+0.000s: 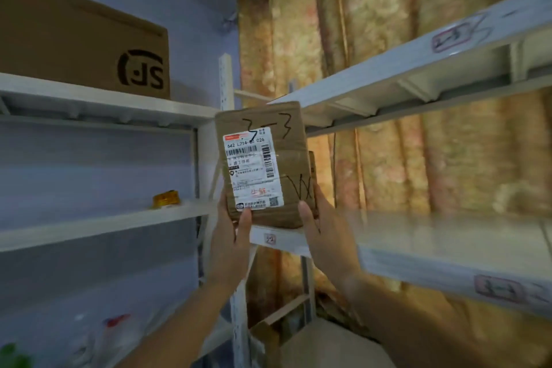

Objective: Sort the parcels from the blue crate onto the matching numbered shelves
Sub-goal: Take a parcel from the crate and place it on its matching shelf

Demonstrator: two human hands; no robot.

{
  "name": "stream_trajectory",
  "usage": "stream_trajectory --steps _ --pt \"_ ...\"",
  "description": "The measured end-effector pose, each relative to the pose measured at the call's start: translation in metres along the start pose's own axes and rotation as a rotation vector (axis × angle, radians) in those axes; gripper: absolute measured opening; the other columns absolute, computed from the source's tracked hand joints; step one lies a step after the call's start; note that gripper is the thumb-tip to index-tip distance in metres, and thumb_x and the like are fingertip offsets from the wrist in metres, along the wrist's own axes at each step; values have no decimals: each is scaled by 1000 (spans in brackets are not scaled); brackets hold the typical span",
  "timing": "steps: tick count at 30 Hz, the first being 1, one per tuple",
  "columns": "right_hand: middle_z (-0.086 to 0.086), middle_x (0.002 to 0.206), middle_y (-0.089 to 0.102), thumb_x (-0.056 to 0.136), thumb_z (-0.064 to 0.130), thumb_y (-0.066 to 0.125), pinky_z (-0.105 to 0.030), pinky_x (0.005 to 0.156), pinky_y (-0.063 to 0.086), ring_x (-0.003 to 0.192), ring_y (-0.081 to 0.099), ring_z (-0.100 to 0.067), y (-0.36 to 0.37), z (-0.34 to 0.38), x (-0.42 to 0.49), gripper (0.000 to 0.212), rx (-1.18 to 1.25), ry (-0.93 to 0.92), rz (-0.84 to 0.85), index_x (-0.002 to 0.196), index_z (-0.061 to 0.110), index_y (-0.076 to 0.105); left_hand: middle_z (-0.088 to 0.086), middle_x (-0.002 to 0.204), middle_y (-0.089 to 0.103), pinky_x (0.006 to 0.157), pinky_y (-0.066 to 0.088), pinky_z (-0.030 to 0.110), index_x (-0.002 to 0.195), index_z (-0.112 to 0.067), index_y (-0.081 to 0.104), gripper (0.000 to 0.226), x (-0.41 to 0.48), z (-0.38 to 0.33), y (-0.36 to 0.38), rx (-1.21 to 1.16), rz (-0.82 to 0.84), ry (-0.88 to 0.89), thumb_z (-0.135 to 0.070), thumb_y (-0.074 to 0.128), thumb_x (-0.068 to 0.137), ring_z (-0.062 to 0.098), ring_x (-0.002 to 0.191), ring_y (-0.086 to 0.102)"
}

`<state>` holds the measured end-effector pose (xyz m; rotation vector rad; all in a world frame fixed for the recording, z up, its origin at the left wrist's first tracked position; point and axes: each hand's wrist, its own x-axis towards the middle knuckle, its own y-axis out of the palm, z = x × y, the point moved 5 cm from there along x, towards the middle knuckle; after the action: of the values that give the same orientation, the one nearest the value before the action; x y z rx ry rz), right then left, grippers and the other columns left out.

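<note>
A small brown cardboard parcel is held up upright in front of me, with "3-3" handwritten at its top and a white shipping label on its face. My left hand grips its lower left corner, thumb on the label's bottom edge. My right hand grips its lower right corner, thumb on the front. Behind the parcel runs the right rack's middle shelf, with small number tags on its front edge. A higher shelf on the right also carries a tag. The blue crate is out of view.
The left rack has a large brown box on its top shelf and a small yellow item on the middle one. White bags lie lower left. A patterned curtain hangs behind the right rack.
</note>
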<state>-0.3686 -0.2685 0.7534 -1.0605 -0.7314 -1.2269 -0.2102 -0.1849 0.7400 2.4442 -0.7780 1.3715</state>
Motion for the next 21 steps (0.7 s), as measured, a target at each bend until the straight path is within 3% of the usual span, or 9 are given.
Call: stream_trajectory --steps 1,2,4,6,8,11,15,19,21 --pt "14 118 53 99 41 39 -3 89 35 114 46 -8 -13 1 3 42 -48 -14 -62 140 34 35 -10 132 56 101 48 35 143 -31 27 58 3 -5 11 -45 13 4 -55 37 91 2 118 55" --pt "8 124 54 99 42 38 -8 91 36 117 44 -10 -24 -1 4 47 -103 -7 -85 143 28 33 -7 132 56 101 48 37 143 -29 29 57 2 -8 23 -87 22 7 -53 37 91 4 118 55" --pt "1 142 48 96 54 28 -31 100 42 125 48 -15 -42 -10 6 58 -170 57 -64 147 27 25 -1 136 53 104 44 41 142 -27 32 56 -1 -13 46 -144 39 8 -52 37 92 15 123 53" --pt "1 144 46 92 61 20 -39 97 45 127 49 -20 -63 -22 3 66 -225 93 -60 148 27 24 -1 148 40 108 30 33 146 -30 25 63 -4 -13 69 -134 68 -25 -59 35 90 21 134 40" --pt "0 134 56 95 58 25 -35 86 48 117 55 -21 -87 -31 -5 63 -253 113 -106 148 24 27 -3 152 32 108 26 33 149 -33 13 72 -7 -15 95 -111 130 -64 -63 31 86 22 138 32" --pt "-2 127 60 97 52 30 -29 71 40 108 59 -24 -122 -42 -24 60 -370 163 -171 148 22 26 2 149 37 111 31 43 149 -30 15 74 -18 -25 137 -157 249 -56 -65 30 85 27 136 36" --pt "-4 135 55 98 48 29 -27 74 36 114 54 -27 -170 -42 -49 57 -535 178 -242 150 27 20 -7 154 28 110 27 39 149 -34 8 74 -47 -46 183 -289 361 -88 -64 31 86 19 139 30" --pt "-8 122 64 100 39 35 -33 74 41 107 59 -31 -206 -51 -70 51 -580 331 -220 148 31 22 -46 129 34 102 33 30 144 -49 13 58 -69 -76 212 -457 513 7 -52 37 92 -1 124 37" --pt "-6 123 63 99 36 38 -32 81 44 110 59 -28 -219 -53 -81 50 -580 412 -226 147 33 23 -38 126 43 99 38 31 145 -45 15 60 -76 -82 228 -506 595 -2 -49 39 91 4 120 45"
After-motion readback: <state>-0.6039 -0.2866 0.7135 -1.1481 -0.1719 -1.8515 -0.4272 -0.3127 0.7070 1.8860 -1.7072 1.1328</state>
